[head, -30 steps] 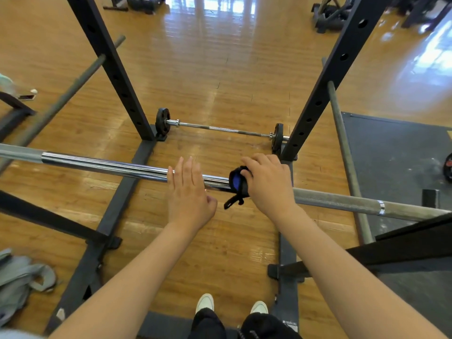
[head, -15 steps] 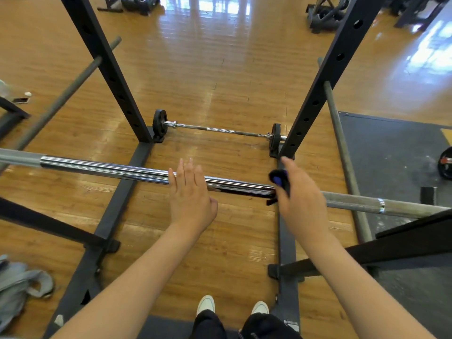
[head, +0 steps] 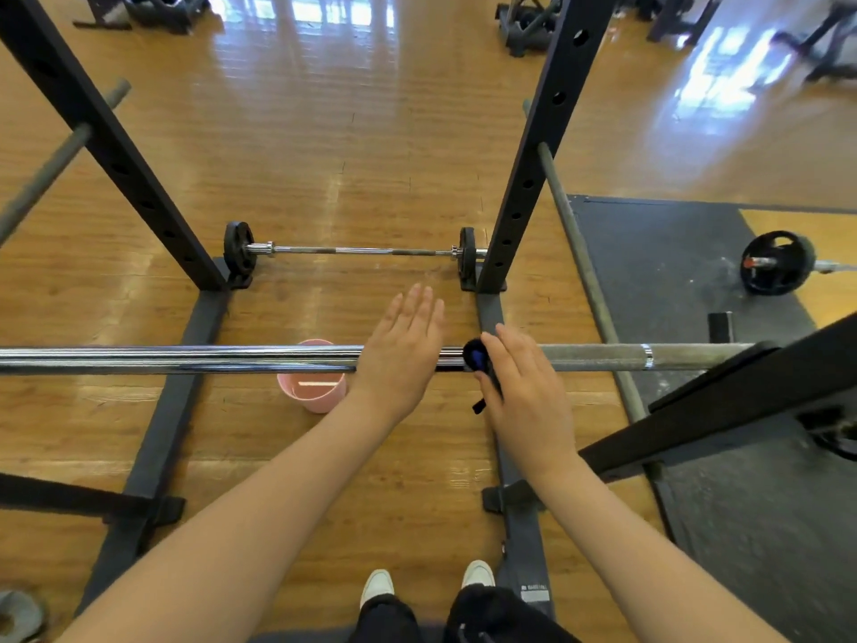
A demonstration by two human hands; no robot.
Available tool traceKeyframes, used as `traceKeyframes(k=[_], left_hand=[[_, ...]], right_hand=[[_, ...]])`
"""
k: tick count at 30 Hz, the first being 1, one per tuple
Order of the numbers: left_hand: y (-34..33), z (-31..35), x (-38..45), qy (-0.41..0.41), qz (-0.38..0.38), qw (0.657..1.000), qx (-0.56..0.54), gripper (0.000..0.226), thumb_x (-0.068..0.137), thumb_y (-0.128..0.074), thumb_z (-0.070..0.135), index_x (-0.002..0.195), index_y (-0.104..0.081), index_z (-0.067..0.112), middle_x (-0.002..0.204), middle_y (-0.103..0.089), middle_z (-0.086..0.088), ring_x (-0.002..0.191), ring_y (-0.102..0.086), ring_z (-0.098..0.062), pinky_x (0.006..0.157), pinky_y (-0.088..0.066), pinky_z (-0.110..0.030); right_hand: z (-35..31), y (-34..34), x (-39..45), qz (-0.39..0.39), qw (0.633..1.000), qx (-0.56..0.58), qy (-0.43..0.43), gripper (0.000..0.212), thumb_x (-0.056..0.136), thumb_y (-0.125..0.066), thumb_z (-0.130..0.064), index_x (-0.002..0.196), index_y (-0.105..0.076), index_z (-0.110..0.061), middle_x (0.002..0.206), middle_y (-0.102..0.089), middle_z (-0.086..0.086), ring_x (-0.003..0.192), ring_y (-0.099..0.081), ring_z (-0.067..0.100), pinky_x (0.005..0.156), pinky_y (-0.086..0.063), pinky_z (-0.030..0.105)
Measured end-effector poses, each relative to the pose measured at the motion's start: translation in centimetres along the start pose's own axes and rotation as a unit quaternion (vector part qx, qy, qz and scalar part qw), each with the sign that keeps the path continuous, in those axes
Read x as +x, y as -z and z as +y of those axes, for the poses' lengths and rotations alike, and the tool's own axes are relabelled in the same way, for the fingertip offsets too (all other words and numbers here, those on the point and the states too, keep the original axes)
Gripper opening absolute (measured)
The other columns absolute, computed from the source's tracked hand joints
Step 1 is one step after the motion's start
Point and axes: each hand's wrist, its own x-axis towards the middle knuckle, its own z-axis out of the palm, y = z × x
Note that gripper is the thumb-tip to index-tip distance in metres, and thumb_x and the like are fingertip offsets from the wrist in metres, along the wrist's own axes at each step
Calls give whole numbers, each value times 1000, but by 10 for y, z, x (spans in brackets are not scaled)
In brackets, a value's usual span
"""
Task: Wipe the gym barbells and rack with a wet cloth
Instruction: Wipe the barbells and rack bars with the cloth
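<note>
Barbell (head: 208, 359) is lying across the power rack (head: 533, 178), chest-high. Left hand (head: 399, 350) is resting flat on it, fingers straight. Right hand (head: 524, 387) is pressing a blue-and-black cloth (head: 475, 357) around the bar beside it.

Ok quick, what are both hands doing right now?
Left hand: open, flat on the barbell.
Right hand: holding the blue cloth against the barbell.

No legible text or labels
</note>
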Motion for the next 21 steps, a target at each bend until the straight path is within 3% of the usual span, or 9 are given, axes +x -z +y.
traceKeyframes(k=[2, 4, 11, 14, 17, 21], left_hand=[[-2, 0, 4, -25, -33, 999, -22, 66, 93, -41, 1, 148, -5, -2, 156, -6, -21, 145, -3, -32, 116, 3, -38], [-1, -1, 8, -32, -59, 997, -47, 68, 94, -40, 0, 149, 0, 2, 157, -3, -19, 146, 1, -30, 117, 2, -37], [11, -10, 24, -42, -187, 971, -145, 62, 87, -52, 0, 144, -29, 7, 152, -27, -12, 143, -18, -26, 116, -21, -37], [11, -9, 19, -36, -148, 978, -141, 68, 90, -50, 2, 149, -17, 8, 157, -15, -11, 146, -10, -23, 118, -10, -35], [4, -5, 7, -23, -47, 991, -123, 64, 95, -44, 9, 150, -12, 8, 157, -15, -11, 146, -9, -22, 117, -5, -34], [1, -2, -2, -28, -7, 994, -107, 64, 97, -47, 15, 150, -13, 7, 156, -18, -13, 145, -12, -25, 117, -3, -35]], right_hand=[[-8, -4, -1, 21, 999, -11, -36, 38, 85, -63, -12, 121, -59, 2, 125, -58, 20, 118, -54, 35, 101, -39, 40], [-19, -9, 1, 14, 998, -35, -59, 47, 78, -72, -8, 121, -58, 5, 126, -57, 23, 120, -53, 38, 102, -36, 42], [-11, -2, -7, 7, 996, -37, -81, 59, 77, -73, -5, 131, -49, 4, 136, -49, 24, 129, -43, 40, 104, -34, 49], [-20, -7, -4, 15, 997, -15, -80, 57, 76, -72, 0, 129, -51, 6, 133, -52, 23, 127, -45, 40, 105, -34, 48], [-18, -10, 2, 9, 1000, 16, -14, 51, 76, -73, 4, 124, -57, 5, 126, -58, 20, 122, -51, 37, 105, -34, 42], [11, 4, -12, 20, 1000, 22, -8, 36, 86, -58, 0, 122, -58, 4, 122, -60, 18, 119, -54, 35, 98, -46, 48]])
